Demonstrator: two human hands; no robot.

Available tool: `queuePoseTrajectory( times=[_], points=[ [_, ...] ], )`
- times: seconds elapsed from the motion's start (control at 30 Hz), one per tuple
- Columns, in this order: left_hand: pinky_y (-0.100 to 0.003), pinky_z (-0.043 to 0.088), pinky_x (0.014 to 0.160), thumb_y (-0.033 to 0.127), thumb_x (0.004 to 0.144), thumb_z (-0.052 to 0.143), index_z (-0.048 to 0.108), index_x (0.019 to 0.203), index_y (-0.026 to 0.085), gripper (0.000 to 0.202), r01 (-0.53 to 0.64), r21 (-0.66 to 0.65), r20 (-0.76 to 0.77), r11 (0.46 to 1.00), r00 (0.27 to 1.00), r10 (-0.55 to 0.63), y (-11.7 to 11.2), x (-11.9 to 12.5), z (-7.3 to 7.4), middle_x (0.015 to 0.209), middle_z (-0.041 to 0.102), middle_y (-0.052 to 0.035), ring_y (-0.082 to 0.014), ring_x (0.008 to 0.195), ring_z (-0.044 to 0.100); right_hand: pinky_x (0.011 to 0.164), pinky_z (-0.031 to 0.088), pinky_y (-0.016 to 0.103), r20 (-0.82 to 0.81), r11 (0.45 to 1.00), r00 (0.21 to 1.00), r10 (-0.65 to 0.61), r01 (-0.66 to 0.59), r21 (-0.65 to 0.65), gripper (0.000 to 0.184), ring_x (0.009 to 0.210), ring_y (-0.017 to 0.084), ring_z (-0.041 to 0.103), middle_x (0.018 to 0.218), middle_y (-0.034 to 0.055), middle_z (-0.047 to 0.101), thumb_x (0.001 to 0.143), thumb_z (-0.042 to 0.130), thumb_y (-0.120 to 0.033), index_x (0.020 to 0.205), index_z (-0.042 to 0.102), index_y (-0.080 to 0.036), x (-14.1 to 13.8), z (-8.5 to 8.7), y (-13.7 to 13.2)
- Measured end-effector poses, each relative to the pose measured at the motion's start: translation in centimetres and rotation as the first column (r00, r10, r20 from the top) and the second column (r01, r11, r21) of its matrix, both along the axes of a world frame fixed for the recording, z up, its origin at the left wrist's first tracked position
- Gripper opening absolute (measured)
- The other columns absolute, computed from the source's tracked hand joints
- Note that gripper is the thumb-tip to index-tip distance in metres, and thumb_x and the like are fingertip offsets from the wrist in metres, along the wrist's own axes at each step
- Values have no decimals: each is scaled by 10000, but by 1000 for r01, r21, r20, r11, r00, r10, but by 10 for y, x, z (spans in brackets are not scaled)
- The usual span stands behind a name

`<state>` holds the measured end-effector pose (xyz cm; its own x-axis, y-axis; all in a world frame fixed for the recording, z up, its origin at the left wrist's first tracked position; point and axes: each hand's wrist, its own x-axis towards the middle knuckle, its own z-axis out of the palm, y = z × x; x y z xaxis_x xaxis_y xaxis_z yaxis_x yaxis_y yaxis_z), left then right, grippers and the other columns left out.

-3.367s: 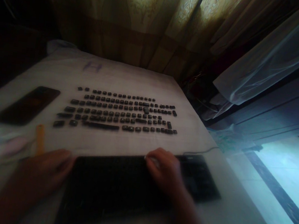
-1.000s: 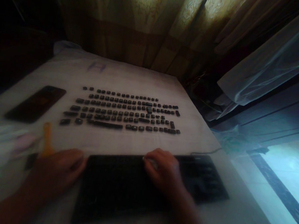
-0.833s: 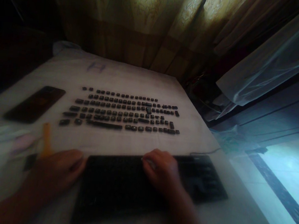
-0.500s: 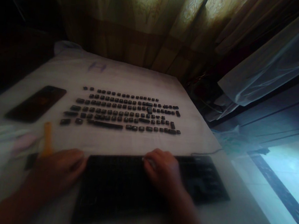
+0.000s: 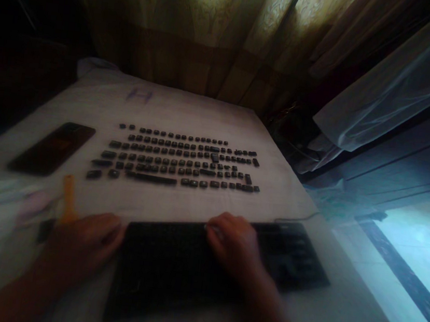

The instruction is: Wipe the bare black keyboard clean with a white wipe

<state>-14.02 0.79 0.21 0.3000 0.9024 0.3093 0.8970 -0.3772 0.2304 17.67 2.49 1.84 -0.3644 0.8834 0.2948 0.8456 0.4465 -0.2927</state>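
**Detail Work on a Long Black Rectangular Keyboard [image 5: 162, 274]**

Orientation: the keyboard is the clock centre; 12 o'clock points away from the person. It lies flat on the white-covered bench [image 5: 197, 112], and a thin dark cable [image 5: 296, 218] leaves it at 1 o'clock.

Hands: the right hand [image 5: 232, 239] rests over the keyboard's far edge at 12 o'clock, fingers curled; whether it pinches a small part cannot be told. The left hand [image 5: 88, 234], at 10 o'clock, is loosely curled at the keyboard's corner. A flat yellow-orange strip [image 5: 68, 198] runs up to it; whether it is gripped cannot be told.

Adjacent items: small black plastic keycaps [image 5: 156, 179] lie in keyboard-like rows at 11 o'clock. A dark rectangular phone [image 5: 54, 149] lies at 10 o'clock.

Step in hand, as judged: close fingertip work along the far edge. The next move appears to call for a steadied keyboard and careful fingertip placement, leaving the rows undisturbed.
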Motion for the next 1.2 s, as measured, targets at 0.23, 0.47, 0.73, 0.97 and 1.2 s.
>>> queuePoseTrajectory(
  times=[0.23, 0.47, 0.73, 0.97, 1.2],
  points=[
    [-272, 268, 504, 351, 892, 426, 445, 565, 232, 348, 13, -7, -4, 1000, 1000, -13, 0, -1, 0, 497, 479, 48, -106, 440, 450, 656, 428, 287, -15, 1000, 1000, 22, -22, -3, 119, 672, 171, 632, 763, 22, 727, 839, 624, -139, 804, 709, -215, 0, 1, -1],
    [-280, 254, 500, 334, 893, 424, 455, 564, 233, 345, 20, 42, -12, 999, 1000, -20, -1, 0, 1, 494, 466, 49, -112, 430, 437, 679, 477, 290, -223, 993, 975, 15, 11, 115, 157, 690, 171, 671, 744, 29, 719, 912, 573, -174, 806, 683, -210, 3, 3, 1],
    [-261, 275, 493, 297, 916, 435, 449, 586, 231, 336, 70, 114, -51, 991, 997, -65, 0, 1, 0, 507, 481, 54, -106, 435, 457, 656, 472, 281, -234, 993, 971, 54, -27, 116, 168, 667, 162, 657, 714, 18, 701, 904, 563, -175, 785, 675, -211, -1, 3, -1],
    [-271, 282, 505, 267, 903, 461, 435, 595, 233, 311, 86, 122, -5, 989, 996, -86, -2, 4, -2, 519, 493, 55, -110, 453, 463, 651, 442, 271, -162, 993, 983, 82, -67, 95, 131, 671, 162, 643, 735, 14, 711, 868, 594, -148, 793, 683, -208, -5, 2, -3],
    [-274, 301, 517, 265, 914, 464, 452, 619, 236, 296, 101, 126, -29, 987, 995, -98, -3, 4, -6, 542, 509, 55, -116, 470, 491, 650, 412, 272, -81, 995, 994, 66, -60, 75, 128, 658, 160, 618, 746, 16, 713, 857, 606, -125, 804, 692, -204, -8, -1, -2]
  ],
)
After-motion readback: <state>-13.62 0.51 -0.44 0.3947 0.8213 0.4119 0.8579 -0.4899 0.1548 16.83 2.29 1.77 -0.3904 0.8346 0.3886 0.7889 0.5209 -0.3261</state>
